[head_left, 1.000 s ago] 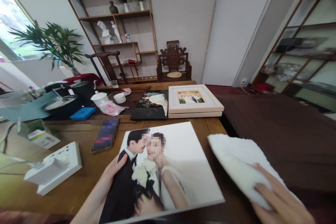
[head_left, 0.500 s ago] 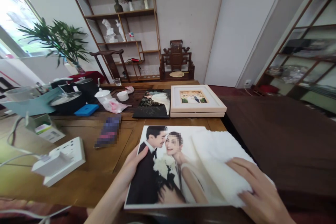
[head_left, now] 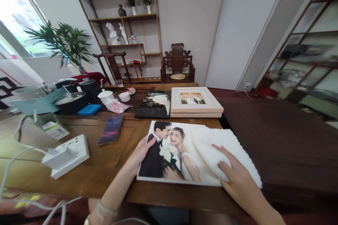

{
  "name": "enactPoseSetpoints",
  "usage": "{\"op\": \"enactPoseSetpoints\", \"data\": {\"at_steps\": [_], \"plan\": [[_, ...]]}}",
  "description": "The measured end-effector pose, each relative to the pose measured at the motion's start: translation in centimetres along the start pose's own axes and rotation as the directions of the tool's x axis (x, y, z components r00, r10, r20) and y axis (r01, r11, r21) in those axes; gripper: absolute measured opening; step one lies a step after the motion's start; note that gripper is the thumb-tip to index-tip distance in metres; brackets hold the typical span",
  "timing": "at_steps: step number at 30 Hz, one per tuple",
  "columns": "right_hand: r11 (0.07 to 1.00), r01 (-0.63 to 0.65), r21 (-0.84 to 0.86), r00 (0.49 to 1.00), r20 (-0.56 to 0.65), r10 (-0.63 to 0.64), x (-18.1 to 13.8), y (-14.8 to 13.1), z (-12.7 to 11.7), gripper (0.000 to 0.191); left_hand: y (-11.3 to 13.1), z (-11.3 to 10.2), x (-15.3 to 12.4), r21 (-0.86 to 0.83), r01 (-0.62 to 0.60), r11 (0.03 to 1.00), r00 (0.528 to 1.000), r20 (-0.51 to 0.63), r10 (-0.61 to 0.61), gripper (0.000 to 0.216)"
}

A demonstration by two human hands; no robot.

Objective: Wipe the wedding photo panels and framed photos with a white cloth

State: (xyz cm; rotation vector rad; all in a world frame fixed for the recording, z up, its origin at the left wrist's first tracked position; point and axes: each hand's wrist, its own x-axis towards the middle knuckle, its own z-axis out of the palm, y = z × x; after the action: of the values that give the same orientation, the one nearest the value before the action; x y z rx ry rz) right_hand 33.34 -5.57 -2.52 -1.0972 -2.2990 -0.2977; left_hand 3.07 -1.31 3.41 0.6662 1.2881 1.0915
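A photo panel [head_left: 166,158] with a picture of a couple lies tilted over the front edge of the wooden table. My left hand [head_left: 144,151] grips its left edge, thumb on the front and the other fingers hidden behind. Over the panel's right part spreads a white fluffy cloth [head_left: 227,144]. My right hand [head_left: 232,168] is closed on a bunched fold of that cloth, pressing it against the picture. The panel's right side is hidden beneath the cloth.
Behind the panel lie a dark photo panel [head_left: 153,103] and stacked pale wooden frames [head_left: 196,102]. To the left are a power strip [head_left: 67,156], a small box [head_left: 52,128], a blurred purple item [head_left: 111,130], a blue box [head_left: 89,109] and a white teapot [head_left: 106,96].
The panel and both hands have shifted up and slightly right in view, away from me. My right hand has moved left over the picture with the cloth.
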Motion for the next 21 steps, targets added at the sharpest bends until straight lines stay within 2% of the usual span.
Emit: {"op": "enactPoseSetpoints", "data": {"at_steps": [2,6,9,11,14,17,19,21], "plan": [[1.0,-0.004,-0.011,1.0,-0.025,0.004,0.1,-0.2,-0.1,0.032,-0.1,-0.2,-0.1,0.08,-0.008,0.997,0.999,-0.041,0.011,0.028],[0.999,-0.033,-0.017,0.995,-0.095,0.031,0.5,-0.8,-0.3,0.034,-0.3,-1.1,-0.1,0.237,-0.065,0.969,0.989,-0.112,0.094,0.055],[0.999,-0.048,-0.021,0.991,-0.122,0.045,0.5,-1.0,-0.2,0.033,-0.2,-1.5,-0.3,0.54,-0.182,0.822,0.965,-0.061,0.253,0.059],[0.998,-0.059,-0.013,0.991,-0.119,0.057,0.5,-0.9,0.0,0.033,-0.2,-1.3,-0.7,0.667,-0.237,0.706,0.939,-0.031,0.344,0.055],[0.998,-0.069,0.001,0.99,-0.126,0.069,0.4,-0.7,0.1,0.035,-0.3,-0.6,-1.4,0.747,-0.275,0.605,0.88,-0.058,0.471,0.054],[0.998,-0.062,-0.005,0.988,-0.144,0.061,0.4,-0.5,0.1,0.036,-0.9,-0.3,-1.5,0.768,-0.291,0.57,0.848,-0.069,0.526,0.054],[0.999,-0.046,-0.012,0.988,-0.145,0.044,0.4,-0.3,0.0,0.035,-1.6,-0.4,-1.3,0.804,-0.299,0.514,0.826,-0.051,0.561,0.056],[0.999,-0.029,-0.022,0.99,-0.14,0.025,0.4,-0.1,-0.1,0.034,-2.4,-0.8,-0.8,0.84,-0.349,0.416,0.781,0.016,0.624,0.059]]}}
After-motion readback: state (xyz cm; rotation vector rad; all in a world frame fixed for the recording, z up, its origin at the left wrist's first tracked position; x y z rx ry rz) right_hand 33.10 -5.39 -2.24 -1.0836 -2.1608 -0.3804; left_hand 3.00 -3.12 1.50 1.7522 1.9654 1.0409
